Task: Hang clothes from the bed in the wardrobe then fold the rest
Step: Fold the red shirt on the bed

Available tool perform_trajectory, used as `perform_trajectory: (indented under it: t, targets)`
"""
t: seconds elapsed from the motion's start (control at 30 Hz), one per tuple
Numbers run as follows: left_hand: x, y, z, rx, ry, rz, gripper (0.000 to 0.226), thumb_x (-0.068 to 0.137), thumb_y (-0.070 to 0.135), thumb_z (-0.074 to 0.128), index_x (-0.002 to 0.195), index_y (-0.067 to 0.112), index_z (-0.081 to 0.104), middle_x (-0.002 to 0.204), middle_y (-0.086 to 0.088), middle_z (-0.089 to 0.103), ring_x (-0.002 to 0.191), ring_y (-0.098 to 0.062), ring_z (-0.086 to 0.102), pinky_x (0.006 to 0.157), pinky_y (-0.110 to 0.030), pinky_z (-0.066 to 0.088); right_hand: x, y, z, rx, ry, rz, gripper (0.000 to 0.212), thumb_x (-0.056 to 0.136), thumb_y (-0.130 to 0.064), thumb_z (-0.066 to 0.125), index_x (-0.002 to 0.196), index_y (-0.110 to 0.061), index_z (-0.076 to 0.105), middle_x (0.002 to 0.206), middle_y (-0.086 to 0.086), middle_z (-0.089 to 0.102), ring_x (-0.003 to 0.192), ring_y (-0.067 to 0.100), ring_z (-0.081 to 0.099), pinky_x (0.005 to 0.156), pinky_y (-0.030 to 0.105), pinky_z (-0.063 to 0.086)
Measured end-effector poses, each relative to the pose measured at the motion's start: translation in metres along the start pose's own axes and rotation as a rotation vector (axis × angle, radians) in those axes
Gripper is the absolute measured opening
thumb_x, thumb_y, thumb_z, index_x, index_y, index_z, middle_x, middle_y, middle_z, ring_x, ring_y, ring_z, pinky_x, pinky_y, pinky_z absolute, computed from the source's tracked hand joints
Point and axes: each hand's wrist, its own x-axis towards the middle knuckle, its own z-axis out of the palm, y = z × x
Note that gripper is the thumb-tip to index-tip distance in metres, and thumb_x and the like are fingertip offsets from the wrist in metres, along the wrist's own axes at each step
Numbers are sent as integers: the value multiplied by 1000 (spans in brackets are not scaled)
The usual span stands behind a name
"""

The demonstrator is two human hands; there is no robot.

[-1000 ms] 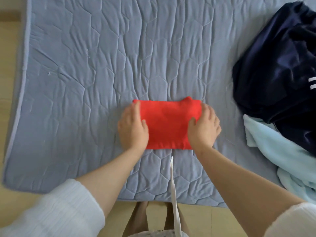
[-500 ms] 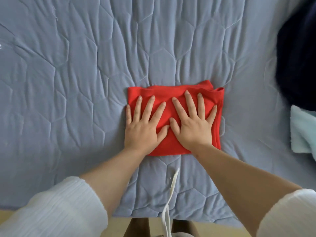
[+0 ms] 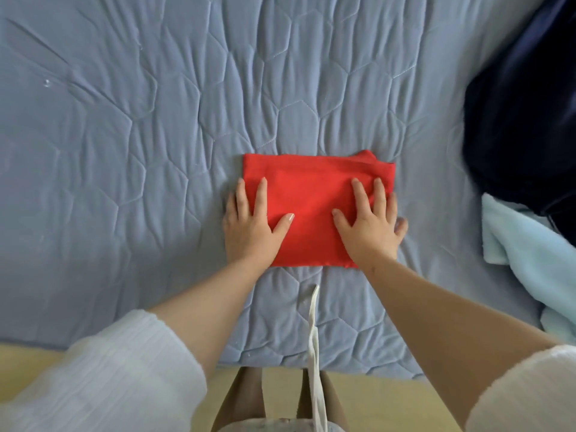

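Note:
A red garment [image 3: 311, 194] lies folded into a small rectangle on the blue quilted bed cover [image 3: 124, 151]. My left hand [image 3: 252, 222] presses flat on its left edge, fingers straight, the outer fingers over the edge onto the cover. My right hand [image 3: 371, 226] presses flat on its right part, fingers spread, the little finger resting on the cover beside it. Neither hand grips the cloth.
A dark navy garment [image 3: 523, 126] is heaped at the right edge of the bed. A pale blue towel-like cloth [image 3: 523, 254] lies below it. A white strap [image 3: 313, 338] hangs down from my body over the bed's near edge. Yellowish floor [image 3: 37, 360] shows below.
My hands have slid apart from the middle of the red garment out to its left and right sides, still pressing flat. The view has shifted slightly.

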Motion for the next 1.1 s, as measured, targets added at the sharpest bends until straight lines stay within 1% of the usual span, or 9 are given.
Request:
perform_trajectory:
  t: [0.07, 0.13, 0.27, 0.4, 0.5, 0.67, 0.77, 0.97, 1.1]
  targets:
    - [-7, -3, -3, -139, -34, -40, 83, 86, 47, 57, 149, 29, 6, 156, -13, -1, 142, -31, 12, 113, -39, 13, -6, 4, -4, 247, -25, 245, 74, 85, -56, 51, 145, -45, 11, 157, -8, 6, 142, 28, 11, 110, 51, 14]
    - [-8, -5, -4, -259, -63, -112, 86, 83, 42, 62, 149, 33, 7, 153, -17, 11, 137, -33, 23, 111, -39, 20, -13, 5, -1, 389, -48, 320, 77, 83, -52, 55, 146, -43, 10, 155, -5, 16, 138, 32, 20, 109, 48, 21]
    - [-4, -5, -8, -480, -147, -254, 87, 79, 40, 68, 145, 45, 11, 133, -16, 37, 121, -32, 44, 106, -38, 33, -19, 9, -2, 567, -64, 269, 82, 82, -44, 63, 147, -38, 13, 144, 7, 34, 127, 29, 41, 103, 36, 33]
    - [-8, -5, -25, -760, -254, -284, 85, 79, 24, 72, 145, 34, 20, 141, 2, 38, 116, -9, 44, 96, -18, 32, -27, 2, -17, 556, -102, 237, 86, 80, -44, 66, 147, -33, 15, 143, 0, 42, 126, 26, 46, 104, 38, 38]
    - [-12, -2, -46, -782, -356, -396, 86, 78, 29, 73, 145, 35, 21, 142, 3, 39, 115, -12, 46, 94, -22, 36, -38, -7, -32, 672, -107, 259, 84, 80, -38, 69, 147, -29, 21, 145, -1, 39, 127, 22, 44, 105, 34, 38]
    - [-17, 3, -79, -1052, -633, -612, 74, 87, 29, 63, 146, 35, 20, 124, -3, 55, 74, -16, 64, 52, -27, 56, -51, -10, -58, 744, -176, 330, 78, 80, -33, 71, 145, -28, 28, 143, 1, 39, 119, 21, 48, 87, 27, 42]
    - [-21, 3, -81, -1072, -618, -607, 71, 86, 20, 64, 143, 35, 25, 107, -2, 59, 70, -17, 63, 46, -25, 54, -58, -5, -58, 796, -242, 392, 79, 79, -33, 72, 145, -29, 28, 143, 2, 38, 111, 21, 51, 82, 29, 44]
    - [-48, 3, -106, -1024, -566, -578, 66, 82, 7, 66, 135, 36, 38, 115, -5, 54, 74, -18, 62, 48, -24, 53, -91, -6, -67, 834, -246, 426, 78, 79, -28, 73, 145, -27, 31, 143, 3, 40, 120, 23, 50, 98, 34, 45]
    - [-61, 13, -149, -1020, -485, -549, 66, 81, 5, 66, 134, 33, 39, 117, -8, 54, 72, -19, 60, 43, -24, 52, -106, -24, -106, 854, -211, 344, 74, 81, -27, 70, 144, -27, 32, 142, 1, 41, 119, 21, 50, 88, 27, 42]
